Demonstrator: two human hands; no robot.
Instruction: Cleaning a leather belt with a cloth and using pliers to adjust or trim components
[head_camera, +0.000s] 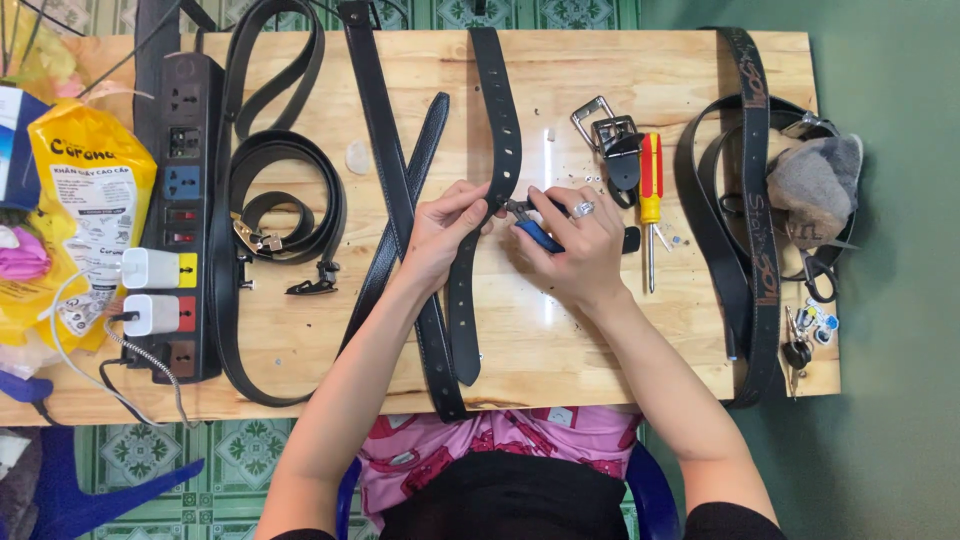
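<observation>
Both hands meet over the middle of a pale wooden tabletop (600, 80). Left hand (440, 235) has its fingers curled, pinching the edge of a long black leather belt with punched holes (497, 110), which runs down the centre of the tabletop from its far edge toward its near edge. Right hand (578, 245) is closed around small blue-handled pliers (530, 228), whose tip touches that belt beside the left fingertips; whether the tip grips the leather is hard to tell. Toward the tabletop's left edge lies a black power strip with white chargers (178, 220), and beside it a coiled black belt (290, 200). Toward the right edge lies a patterned dark belt loop (755, 200). Just right of the hands sit a red-and-yellow screwdriver (651, 190) and a silver metal buckle (600, 125).
</observation>
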